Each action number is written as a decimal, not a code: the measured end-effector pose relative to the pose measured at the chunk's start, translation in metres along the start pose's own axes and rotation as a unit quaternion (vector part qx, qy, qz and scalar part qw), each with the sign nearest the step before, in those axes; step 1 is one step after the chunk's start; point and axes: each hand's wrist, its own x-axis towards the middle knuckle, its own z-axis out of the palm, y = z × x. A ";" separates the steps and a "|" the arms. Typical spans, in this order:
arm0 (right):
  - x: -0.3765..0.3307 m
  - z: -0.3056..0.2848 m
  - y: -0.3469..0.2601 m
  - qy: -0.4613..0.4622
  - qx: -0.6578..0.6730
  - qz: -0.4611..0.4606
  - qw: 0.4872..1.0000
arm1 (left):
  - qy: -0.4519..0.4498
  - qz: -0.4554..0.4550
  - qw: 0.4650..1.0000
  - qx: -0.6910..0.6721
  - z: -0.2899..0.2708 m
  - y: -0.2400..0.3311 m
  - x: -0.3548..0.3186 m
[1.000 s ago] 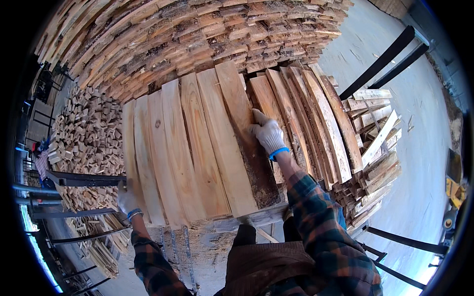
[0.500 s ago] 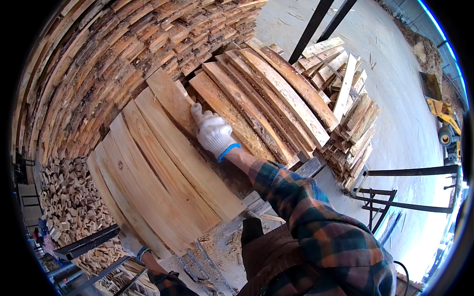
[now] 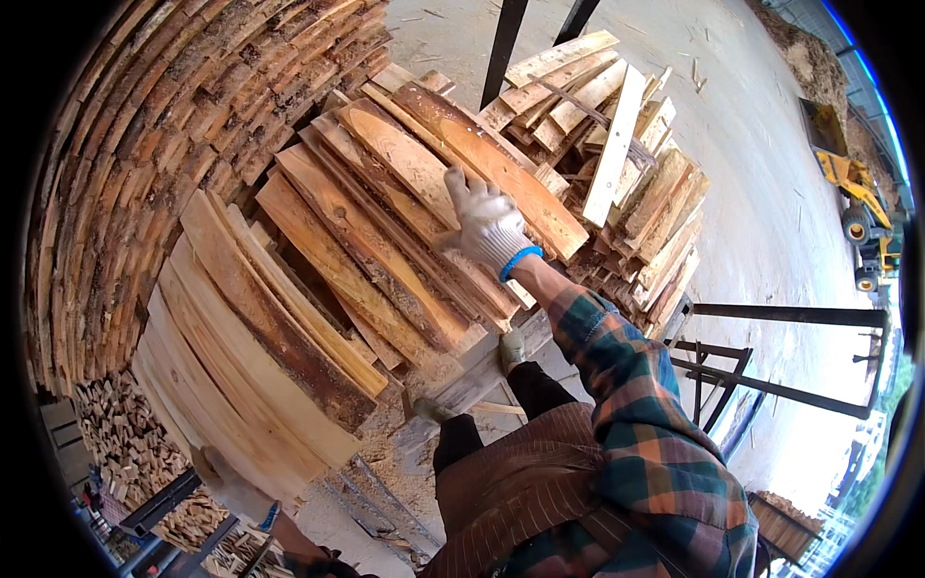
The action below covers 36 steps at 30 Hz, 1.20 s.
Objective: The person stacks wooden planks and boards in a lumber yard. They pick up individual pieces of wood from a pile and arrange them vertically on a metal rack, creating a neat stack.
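From the head view, my right hand [image 3: 487, 223], in a white glove with a blue cuff, lies flat on a reddish-brown plank [image 3: 482, 159] with a rounded end; my grip there is loose, fingers spread over the wood rather than closed round it. The plank lies on top of a slanting pile of rough slabs [image 3: 366, 260]. My left hand [image 3: 214, 469] rests low at the edge of the pale boards [image 3: 231, 385]; I cannot tell how its grip stands. A second stack of short boards [image 3: 626, 164] sits just beyond. A tall wall of stacked timber [image 3: 125, 164] curves on my left. A yellow loader [image 3: 858, 197] stands well apart on the concrete floor [image 3: 761, 144].
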 end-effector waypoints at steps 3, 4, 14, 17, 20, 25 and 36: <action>0.032 0.037 0.053 0.087 -0.075 -0.140 0.983 | -0.171 0.135 0.960 -0.177 0.063 0.101 -0.096; 0.035 0.035 0.060 0.065 -0.059 -0.142 0.986 | -0.207 0.104 0.954 -0.189 0.087 0.126 -0.131; 0.072 0.002 0.107 0.058 0.207 -0.125 0.969 | -0.365 -0.526 0.664 -0.386 0.244 0.168 -0.335; 0.054 0.031 0.059 0.068 0.046 -0.065 0.994 | -0.316 -0.535 0.605 -0.498 0.252 0.187 -0.336; 0.036 0.035 0.027 0.063 -0.034 -0.195 0.978 | -0.299 -0.570 0.580 -0.499 0.256 0.169 -0.340; 0.038 0.039 0.045 0.054 0.182 -0.075 0.979 | -0.289 -0.536 0.633 -0.477 0.240 0.198 -0.335; 0.073 0.061 0.083 -0.130 0.524 -0.107 0.835 | -0.415 -0.301 0.793 -0.329 0.267 0.184 -0.279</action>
